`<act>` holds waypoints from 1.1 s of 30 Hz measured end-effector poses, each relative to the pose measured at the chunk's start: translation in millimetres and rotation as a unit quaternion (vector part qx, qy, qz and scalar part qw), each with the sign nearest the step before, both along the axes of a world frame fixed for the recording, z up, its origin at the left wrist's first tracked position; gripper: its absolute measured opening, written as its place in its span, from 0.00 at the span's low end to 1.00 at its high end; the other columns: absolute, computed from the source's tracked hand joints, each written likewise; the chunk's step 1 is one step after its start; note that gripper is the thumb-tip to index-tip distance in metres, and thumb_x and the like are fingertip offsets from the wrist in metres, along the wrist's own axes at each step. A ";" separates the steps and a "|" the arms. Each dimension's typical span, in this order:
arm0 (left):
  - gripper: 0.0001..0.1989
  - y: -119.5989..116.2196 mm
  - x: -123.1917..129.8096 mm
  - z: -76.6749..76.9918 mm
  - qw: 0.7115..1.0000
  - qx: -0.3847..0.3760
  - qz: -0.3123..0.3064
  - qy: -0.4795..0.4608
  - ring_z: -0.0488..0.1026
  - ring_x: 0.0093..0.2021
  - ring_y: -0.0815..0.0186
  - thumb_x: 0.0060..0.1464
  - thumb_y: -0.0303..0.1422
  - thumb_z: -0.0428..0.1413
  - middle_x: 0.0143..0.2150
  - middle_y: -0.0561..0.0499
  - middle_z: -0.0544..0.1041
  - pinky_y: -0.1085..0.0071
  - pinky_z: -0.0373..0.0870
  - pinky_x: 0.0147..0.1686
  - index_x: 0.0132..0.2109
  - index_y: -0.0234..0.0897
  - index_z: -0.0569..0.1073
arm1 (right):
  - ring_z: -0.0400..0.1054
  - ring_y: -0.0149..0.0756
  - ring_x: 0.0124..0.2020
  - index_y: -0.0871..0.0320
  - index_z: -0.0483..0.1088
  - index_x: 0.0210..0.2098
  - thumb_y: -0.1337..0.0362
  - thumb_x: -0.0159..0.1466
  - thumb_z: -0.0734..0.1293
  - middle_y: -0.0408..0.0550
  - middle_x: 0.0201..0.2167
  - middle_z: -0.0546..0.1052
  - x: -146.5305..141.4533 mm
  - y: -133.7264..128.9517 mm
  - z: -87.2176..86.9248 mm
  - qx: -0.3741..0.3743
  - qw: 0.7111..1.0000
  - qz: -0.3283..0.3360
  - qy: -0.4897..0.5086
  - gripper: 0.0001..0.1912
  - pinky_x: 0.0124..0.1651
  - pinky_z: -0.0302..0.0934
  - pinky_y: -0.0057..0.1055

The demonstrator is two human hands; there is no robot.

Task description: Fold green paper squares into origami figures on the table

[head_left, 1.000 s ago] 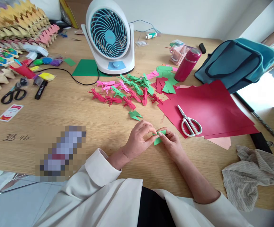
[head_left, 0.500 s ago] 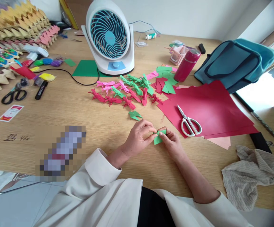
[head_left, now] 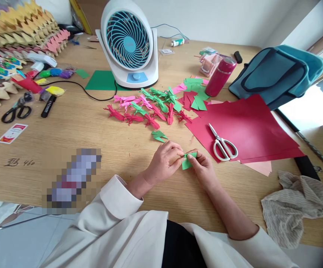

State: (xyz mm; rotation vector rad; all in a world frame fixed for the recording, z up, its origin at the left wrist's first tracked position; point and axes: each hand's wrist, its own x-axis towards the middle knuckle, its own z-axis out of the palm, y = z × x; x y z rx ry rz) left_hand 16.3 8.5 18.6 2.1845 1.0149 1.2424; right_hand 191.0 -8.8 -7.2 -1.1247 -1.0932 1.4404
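While a wooden table (head_left: 91,126) reaches a pale far wall (head_left: 220,22), the left hand (head_left: 164,160) and right hand (head_left: 204,169) together pinch one paper (head_left: 187,164) above its near middle. The paper's far edge runs left-right; its long axis is unclear. It looks bright green and thin, partly covered.

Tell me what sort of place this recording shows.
Probably an indoor craft workspace, though whether home or workshop I cannot tell: small folded figures of red, green and pink paper, large flat sheets of red paper, and metal scissors with white handles lying on those sheets.
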 end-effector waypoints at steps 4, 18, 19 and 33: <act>0.06 -3.8 6.0 -1.3 0.997 -0.040 0.043 -0.057 0.73 0.42 0.64 0.58 0.31 0.59 0.39 0.49 0.73 0.67 0.71 0.44 0.34 0.37 0.70 | 0.61 0.32 0.28 0.55 0.72 0.32 0.48 0.61 0.71 0.42 0.26 0.71 -2.5 -3.2 5.9 0.018 0.999 -0.007 -0.048 0.16 0.33 0.58 0.30; 0.05 2.4 2.0 -0.3 0.989 -0.112 -0.013 -0.099 0.70 0.35 0.69 0.61 0.29 0.55 0.33 0.52 0.73 0.72 0.68 0.37 0.35 0.36 0.70 | 0.60 0.29 0.26 0.56 0.73 0.27 0.48 0.54 0.76 0.41 0.24 0.70 -0.5 -0.4 2.9 -0.042 0.998 0.035 0.008 0.18 0.30 0.56 0.28; 0.05 2.7 1.9 0.4 0.988 -0.113 -0.019 -0.103 0.71 0.36 0.68 0.62 0.29 0.55 0.34 0.51 0.74 0.72 0.68 0.38 0.35 0.37 0.70 | 0.60 0.30 0.26 0.56 0.73 0.26 0.48 0.54 0.76 0.41 0.24 0.71 -0.2 -0.6 1.9 -0.041 0.998 0.037 0.001 0.18 0.30 0.57 0.28; 0.05 6.1 -2.1 4.6 0.986 -0.114 -0.066 -0.100 0.72 0.38 0.66 0.63 0.32 0.54 0.39 0.46 0.76 0.69 0.70 0.38 0.38 0.37 0.71 | 0.57 0.29 0.26 0.56 0.68 0.21 0.50 0.52 0.77 0.40 0.23 0.66 -1.4 0.2 4.0 -0.017 1.000 0.021 -0.001 0.20 0.31 0.55 0.29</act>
